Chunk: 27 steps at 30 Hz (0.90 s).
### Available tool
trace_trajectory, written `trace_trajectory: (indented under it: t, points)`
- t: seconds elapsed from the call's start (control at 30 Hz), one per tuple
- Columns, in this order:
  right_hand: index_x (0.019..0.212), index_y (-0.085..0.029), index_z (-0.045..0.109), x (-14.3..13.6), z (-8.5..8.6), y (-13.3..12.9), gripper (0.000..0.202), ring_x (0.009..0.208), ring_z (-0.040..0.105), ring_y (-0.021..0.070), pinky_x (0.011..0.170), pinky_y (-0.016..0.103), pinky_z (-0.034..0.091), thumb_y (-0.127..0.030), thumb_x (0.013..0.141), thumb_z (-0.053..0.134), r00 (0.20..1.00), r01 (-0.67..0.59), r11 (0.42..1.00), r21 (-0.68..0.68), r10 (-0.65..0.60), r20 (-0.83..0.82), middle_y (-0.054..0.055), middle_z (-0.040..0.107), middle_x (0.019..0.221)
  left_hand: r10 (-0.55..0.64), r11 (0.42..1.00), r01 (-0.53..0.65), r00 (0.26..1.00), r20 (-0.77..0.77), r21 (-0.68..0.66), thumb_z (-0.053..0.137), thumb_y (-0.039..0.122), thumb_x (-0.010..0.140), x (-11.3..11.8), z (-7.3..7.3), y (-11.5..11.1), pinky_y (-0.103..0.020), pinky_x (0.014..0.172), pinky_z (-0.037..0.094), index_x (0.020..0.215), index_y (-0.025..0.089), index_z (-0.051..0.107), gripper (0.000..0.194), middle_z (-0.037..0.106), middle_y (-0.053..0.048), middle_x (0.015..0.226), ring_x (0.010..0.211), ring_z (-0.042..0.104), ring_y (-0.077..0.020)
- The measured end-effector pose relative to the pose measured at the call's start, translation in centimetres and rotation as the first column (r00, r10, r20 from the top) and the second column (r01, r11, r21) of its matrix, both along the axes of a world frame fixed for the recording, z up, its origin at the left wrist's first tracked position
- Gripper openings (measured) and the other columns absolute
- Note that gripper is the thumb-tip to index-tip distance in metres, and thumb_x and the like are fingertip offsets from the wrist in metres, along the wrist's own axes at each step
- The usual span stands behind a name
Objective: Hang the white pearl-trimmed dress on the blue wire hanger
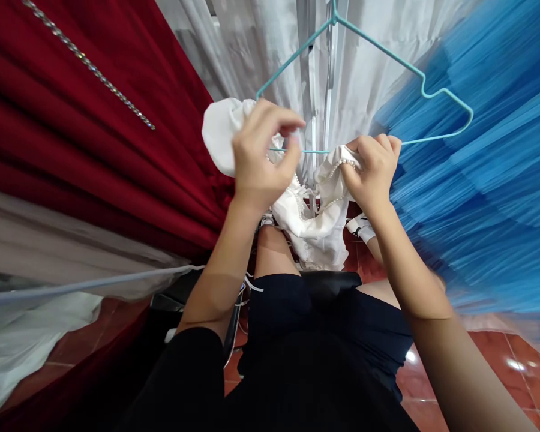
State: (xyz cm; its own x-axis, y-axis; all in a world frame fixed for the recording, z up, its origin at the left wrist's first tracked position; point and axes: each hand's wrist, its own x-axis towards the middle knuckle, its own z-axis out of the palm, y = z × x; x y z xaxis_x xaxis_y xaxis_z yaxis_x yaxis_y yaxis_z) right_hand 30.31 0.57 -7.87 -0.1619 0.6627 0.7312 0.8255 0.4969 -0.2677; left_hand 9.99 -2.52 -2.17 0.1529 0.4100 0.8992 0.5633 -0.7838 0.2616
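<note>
Head camera showed the white garment [321, 231] in front of me, between my knees [272, 243], its length hanging downward from the hanger [335, 20]. The hanger's hook pointed away from me, and its long axis went from left to right, one end toward the blue cloth [486, 180]. My right hand [375, 165] had fingers closed on the garment's beaded edge, beside the bar. My left hand [263, 153] had bent fingers, thumb near fingertips; whether they gripped something, I could not tell.
</note>
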Motion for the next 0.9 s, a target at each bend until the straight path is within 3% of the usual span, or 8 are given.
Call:
trace_trajectory:
  t: [0.1, 0.2, 0.37, 0.5, 0.6, 0.7, 0.77, 0.9]
  points:
    - [0.087, -0.019, 0.056, 0.2, 0.3, -0.2, 0.017, 0.091, 0.054, 0.0238, 0.100, 0.052, 0.035, -0.029, 0.086, 0.042, 1.000, 0.009, 1.000, -0.026, -0.008, 0.007, 0.004, 0.056, 0.081, -0.055, 0.984, 0.040, 0.995, -0.080, -0.172, 0.052, 0.008, 0.093, 1.5, -2.5, 0.1, -0.035, 0.085, 0.050, 0.096, 0.022, 0.066, 0.021, 0.064, -0.003, 0.096, 0.093, 0.062, -0.0199]
    - [0.091, -0.020, 0.059, 0.5, 0.9, -0.7, 0.018, 0.093, 0.056, 0.0230, 0.102, 0.048, 0.036, -0.026, 0.088, 0.043, 0.999, -0.022, 0.994, -0.104, 0.027, 0.043, 0.005, 0.060, 0.086, -0.024, 0.979, 0.020, 1.000, -0.017, -0.205, 0.050, 0.004, 0.093, 2.0, -4.1, 0.6, -0.035, 0.085, 0.050, 0.093, 0.022, 0.068, 0.025, 0.065, -0.003, 0.095, 0.093, 0.064, -0.0199]
    - [0.116, -0.027, 0.061, 1.5, 1.8, -2.0, 0.035, 0.113, 0.054, 0.0246, 0.107, 0.049, 0.035, -0.022, 0.087, 0.043, 0.984, -0.143, 0.977, -0.156, 0.157, 0.085, 0.004, 0.063, 0.113, -0.012, 0.966, 0.011, 1.000, -0.003, -0.258, 0.053, 0.002, 0.092, 1.6, -3.4, 0.5, -0.034, 0.084, 0.051, 0.094, 0.022, 0.070, 0.027, 0.068, -0.003, 0.094, 0.091, 0.064, -0.0200]
    - [0.119, -0.028, 0.061, 3.4, 1.0, -2.9, 0.037, 0.128, 0.045, 0.0332, 0.100, 0.055, 0.037, -0.031, 0.085, 0.048, 0.995, -0.043, 0.998, 0.055, 0.048, -0.082, 0.009, 0.054, 0.126, -0.025, 0.957, 0.024, 1.000, 0.001, -0.289, 0.053, 0.002, 0.091, 1.2, -2.8, 0.3, -0.034, 0.082, 0.051, 0.093, 0.021, 0.071, 0.027, 0.069, -0.002, 0.090, 0.088, 0.065, -0.0198]
    - [0.099, -0.022, 0.063, 6.8, -0.1, -1.8, 0.027, 0.106, 0.053, 0.0313, 0.079, 0.047, 0.044, -0.031, 0.074, 0.055, 0.932, 0.184, 0.951, 0.250, -0.087, -0.352, 0.015, 0.055, 0.110, -0.026, 0.958, 0.030, 0.999, 0.020, -0.286, 0.053, 0.001, 0.089, 1.1, -3.1, 0.5, -0.034, 0.080, 0.051, 0.090, 0.022, 0.071, 0.027, 0.068, -0.002, 0.087, 0.086, 0.064, -0.0196]
    - [0.081, -0.022, 0.052, 11.4, -0.3, 0.8, 0.020, 0.064, 0.044, 0.0171, 0.053, 0.036, 0.032, -0.028, 0.061, 0.053, 0.855, 0.289, 0.932, 0.219, -0.148, -0.498, 0.013, 0.055, 0.084, -0.025, 0.960, 0.033, 0.999, 0.032, -0.279, 0.053, -0.002, 0.087, 1.2, -3.3, 0.7, -0.034, 0.080, 0.051, 0.090, 0.022, 0.071, 0.030, 0.067, -0.002, 0.088, 0.086, 0.064, -0.0195]
    - [0.080, -0.024, 0.051, 14.1, 0.4, 2.4, 0.023, 0.058, 0.040, 0.0136, 0.050, 0.035, 0.030, -0.029, 0.058, 0.051, 0.860, 0.305, 0.947, 0.100, -0.228, -0.457, 0.010, 0.057, 0.079, -0.037, 0.960, 0.047, 0.999, 0.039, -0.275, 0.053, -0.004, 0.086, 1.3, -3.3, 0.7, -0.034, 0.079, 0.051, 0.090, 0.021, 0.072, 0.032, 0.068, -0.002, 0.088, 0.086, 0.065, -0.0194]
    - [0.078, -0.023, 0.055, 16.2, 4.0, 4.0, 0.019, 0.063, 0.047, 0.0136, 0.053, 0.035, 0.032, -0.022, 0.059, 0.053, 0.898, 0.343, 0.929, 0.142, -0.280, -0.338, 0.008, 0.059, 0.073, -0.056, 0.956, 0.065, 0.998, 0.038, -0.286, 0.054, -0.002, 0.087, 1.3, -3.1, 0.6, -0.033, 0.079, 0.051, 0.091, 0.022, 0.072, 0.031, 0.068, -0.002, 0.089, 0.087, 0.064, -0.0193]
